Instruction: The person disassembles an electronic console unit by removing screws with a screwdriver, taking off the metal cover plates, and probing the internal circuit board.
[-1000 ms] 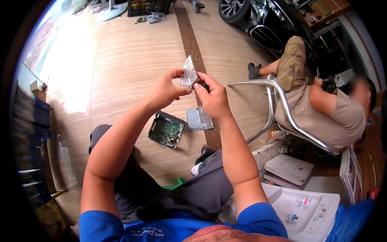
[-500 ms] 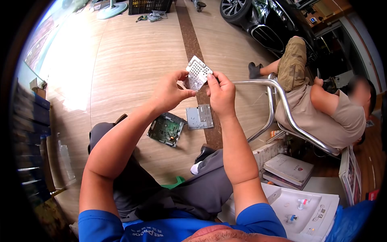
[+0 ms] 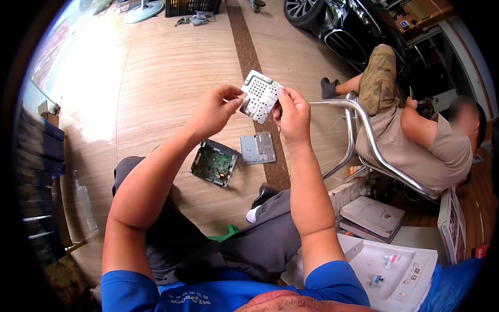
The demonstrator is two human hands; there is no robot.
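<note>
A silvery metal plate [image 3: 261,93] with rows of round holes is held up in front of me, above the floor. My right hand [image 3: 293,115] grips its right edge, thumb on the near face and fingers curled behind. At the plate's left edge, my left hand [image 3: 221,110] is closed in a pinch, its fingertips against the edge. Below on the floor lies an opened electronic unit [image 3: 214,163], its green circuit board showing inside a dark frame. Beside that unit rests a flat grey metal cover [image 3: 258,148].
A chrome tubular chair [image 3: 364,122] stands to the right, with a seated person [image 3: 421,138] in it. Near my right elbow are books [image 3: 372,218] and a white panel with taps [image 3: 400,268]. Farther off are a black car [image 3: 343,36] and a black crate [image 3: 192,7].
The perforated plate has shifted slightly right and turned to face me more fully. My right hand moved right with it; my left thumb moved up from the plate's lower edge toward my fingers.
</note>
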